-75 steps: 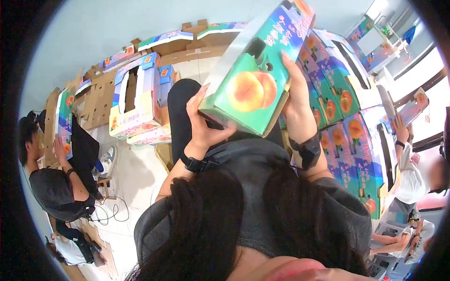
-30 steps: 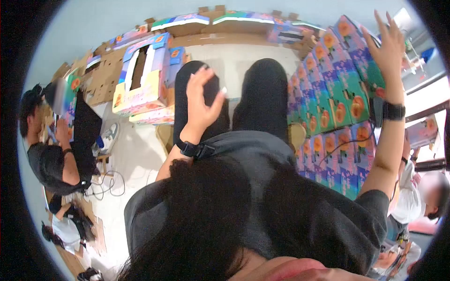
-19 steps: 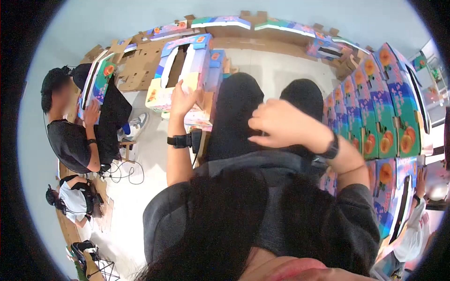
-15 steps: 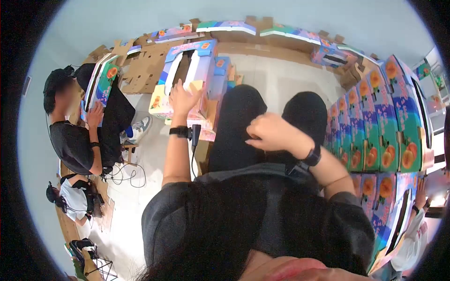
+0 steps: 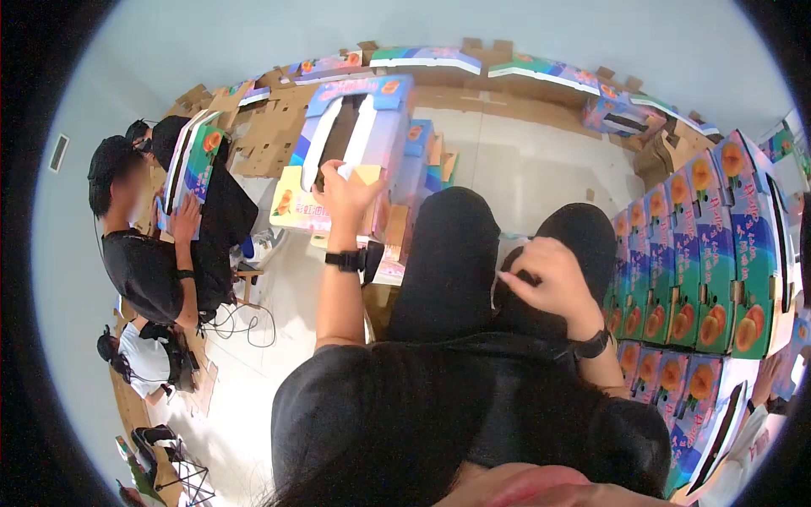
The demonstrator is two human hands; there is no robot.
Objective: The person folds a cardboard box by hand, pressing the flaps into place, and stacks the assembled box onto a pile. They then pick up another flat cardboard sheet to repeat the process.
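A colourful fruit-printed box [image 5: 384,139] with a long dark slot and white inner edges stands on other cartons at the upper left. My left hand [image 5: 348,196] grips it at the near end of the slot, fingers bent over the edge. Away from the box, my right hand [image 5: 553,277] hovers over my right thigh. Its fingers are curled, with the thumb pointing left; whatever may be inside them is hidden.
Several printed boxes [image 5: 697,262] are stacked in rows on the right. At the left, a seated person [image 5: 139,266] handles a similar box [image 5: 194,165]. Flat cardboard [image 5: 266,144] and box sleeves [image 5: 427,59] lie along the wall. A cable [image 5: 253,338] crosses the floor.
My right hand has moved right, from between my thighs to over the right one. The fingers of my left hand have bent more at the slot. The whole view has shifted slightly.
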